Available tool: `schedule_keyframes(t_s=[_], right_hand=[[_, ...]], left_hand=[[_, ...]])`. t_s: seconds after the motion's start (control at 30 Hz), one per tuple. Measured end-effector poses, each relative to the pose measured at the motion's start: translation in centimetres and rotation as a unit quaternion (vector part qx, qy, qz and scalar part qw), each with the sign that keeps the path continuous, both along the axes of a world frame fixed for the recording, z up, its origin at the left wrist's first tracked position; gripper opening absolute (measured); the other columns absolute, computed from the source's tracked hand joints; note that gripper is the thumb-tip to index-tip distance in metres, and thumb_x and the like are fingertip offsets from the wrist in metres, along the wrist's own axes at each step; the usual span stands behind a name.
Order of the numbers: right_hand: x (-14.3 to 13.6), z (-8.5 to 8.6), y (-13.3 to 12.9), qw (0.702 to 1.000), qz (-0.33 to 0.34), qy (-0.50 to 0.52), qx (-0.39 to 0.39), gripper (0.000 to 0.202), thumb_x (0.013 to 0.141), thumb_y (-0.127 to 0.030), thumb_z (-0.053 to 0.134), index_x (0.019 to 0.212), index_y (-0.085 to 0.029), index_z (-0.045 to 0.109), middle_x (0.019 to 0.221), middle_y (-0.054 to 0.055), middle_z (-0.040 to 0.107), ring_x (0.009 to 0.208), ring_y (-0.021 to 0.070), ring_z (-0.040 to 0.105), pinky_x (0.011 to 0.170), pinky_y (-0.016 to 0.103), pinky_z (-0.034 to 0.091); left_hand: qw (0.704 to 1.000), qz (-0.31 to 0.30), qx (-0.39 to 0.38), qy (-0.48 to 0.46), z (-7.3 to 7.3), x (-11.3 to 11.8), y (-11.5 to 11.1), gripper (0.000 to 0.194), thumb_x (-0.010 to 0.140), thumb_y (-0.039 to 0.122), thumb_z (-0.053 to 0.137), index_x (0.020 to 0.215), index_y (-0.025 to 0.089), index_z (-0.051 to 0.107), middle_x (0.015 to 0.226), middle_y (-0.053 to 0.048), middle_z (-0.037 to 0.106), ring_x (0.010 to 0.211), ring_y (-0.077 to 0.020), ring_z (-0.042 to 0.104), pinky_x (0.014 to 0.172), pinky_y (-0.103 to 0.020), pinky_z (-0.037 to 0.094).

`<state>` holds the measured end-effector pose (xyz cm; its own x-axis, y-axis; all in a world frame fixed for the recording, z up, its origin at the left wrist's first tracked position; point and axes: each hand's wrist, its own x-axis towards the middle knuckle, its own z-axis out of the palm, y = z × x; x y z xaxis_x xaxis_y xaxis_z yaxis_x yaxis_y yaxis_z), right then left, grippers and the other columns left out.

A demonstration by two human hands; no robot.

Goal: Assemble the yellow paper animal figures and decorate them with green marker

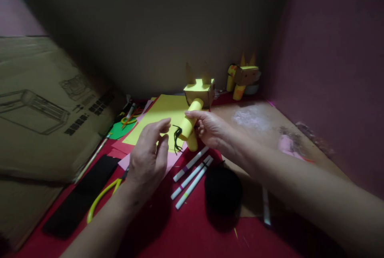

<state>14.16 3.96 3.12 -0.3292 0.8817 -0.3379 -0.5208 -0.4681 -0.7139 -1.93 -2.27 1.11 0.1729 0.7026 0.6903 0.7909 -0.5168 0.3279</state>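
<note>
My right hand (207,128) is closed around a yellow paper tube (190,124), thumb on top. The tube slants toward me, and black yarn strands (177,138) hang from its near end. A second yellow tube (192,142) shows below it. At the far end stands a small cardboard box (199,92) with a yellow top and two pointed upright pieces; I cannot tell whether it is joined to the tube. Just left of the strands, my left hand (150,150) is open, its fingers bent and apart from the thumb, holding nothing.
White markers (192,178) lie beside a black yarn ball (223,194). Yellow paper (156,118), yellow-handled scissors (103,198) and a black strip (81,198) are on the left. A similar box figure (246,76) stands behind; a large carton (45,102) borders the left.
</note>
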Motion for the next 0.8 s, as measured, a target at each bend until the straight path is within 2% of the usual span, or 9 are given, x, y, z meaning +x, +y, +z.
schedule_keyframes(t_s=[0.07,0.13,0.33,0.5,0.6,0.7,0.8], right_hand=[[0.0,0.0,0.0,1.000,-0.004,0.004,-0.006,0.015,0.069,-0.017,0.073,0.076,-0.018,0.060,0.063,0.002,0.058,0.064,0.0170,0.052,0.062,0.033,0.046],[0.1,0.1,0.0,1.000,-0.009,0.007,-0.011,0.013,0.071,-0.015,0.071,0.074,-0.018,0.059,0.062,0.001,0.057,0.063,0.0160,0.051,0.062,0.031,0.044],[0.1,0.5,0.0,1.000,-0.008,0.011,-0.027,0.014,0.074,-0.013,0.068,0.072,-0.018,0.056,0.058,0.000,0.054,0.060,0.0150,0.049,0.060,0.030,0.042],[0.0,0.6,0.0,1.000,-0.009,0.017,-0.022,0.012,0.077,-0.012,0.066,0.073,-0.018,0.057,0.060,0.000,0.055,0.061,0.0153,0.051,0.062,0.031,0.044],[-0.1,0.5,0.0,1.000,-0.005,0.017,-0.009,0.011,0.079,-0.013,0.064,0.073,-0.018,0.057,0.060,0.000,0.054,0.061,0.0161,0.052,0.063,0.032,0.046],[-0.1,0.4,0.1,1.000,-0.001,0.006,0.017,0.011,0.081,-0.017,0.064,0.073,-0.018,0.056,0.063,0.002,0.056,0.061,0.0160,0.053,0.063,0.032,0.047],[-0.1,0.1,0.2,0.998,-0.001,-0.019,0.058,0.012,0.081,-0.020,0.064,0.073,-0.018,0.056,0.063,0.003,0.057,0.061,0.0163,0.054,0.062,0.033,0.048]], left_hand=[[0.997,0.013,-0.061,-0.047,-0.3,0.1,-0.2,0.031,0.098,0.021,0.045,0.128,0.016,0.053,0.108,-0.009,0.069,0.101,-0.0203,0.066,0.085,-0.033,0.055],[0.995,0.016,-0.085,-0.055,-0.6,0.2,-0.4,0.032,0.100,0.024,0.044,0.130,0.016,0.051,0.109,-0.009,0.069,0.101,-0.0203,0.066,0.082,-0.032,0.055],[0.999,-0.008,0.002,0.037,-1.1,0.8,-0.7,0.029,0.097,0.019,0.045,0.124,0.013,0.054,0.104,-0.010,0.067,0.095,-0.0207,0.065,0.087,-0.037,0.054],[1.000,0.003,-0.017,0.013,-1.1,0.9,-0.9,0.037,0.095,0.023,0.050,0.130,0.011,0.048,0.102,-0.011,0.067,0.093,-0.0214,0.065,0.086,-0.038,0.054],[0.997,0.020,-0.066,-0.026,-1.2,1.0,-0.9,0.053,0.089,0.030,0.061,0.135,0.012,0.042,0.101,-0.010,0.067,0.088,-0.0205,0.065,0.080,-0.035,0.054],[0.980,0.023,-0.163,-0.111,-1.3,1.3,-0.9,0.069,0.084,0.035,0.066,0.141,0.014,0.034,0.093,-0.004,0.066,0.073,-0.0163,0.063,0.068,-0.030,0.052],[0.957,0.013,-0.227,-0.180,-1.2,1.6,-1.1,0.069,0.084,0.035,0.064,0.142,0.016,0.032,0.077,0.003,0.061,0.064,-0.0137,0.058,0.065,-0.028,0.048]])
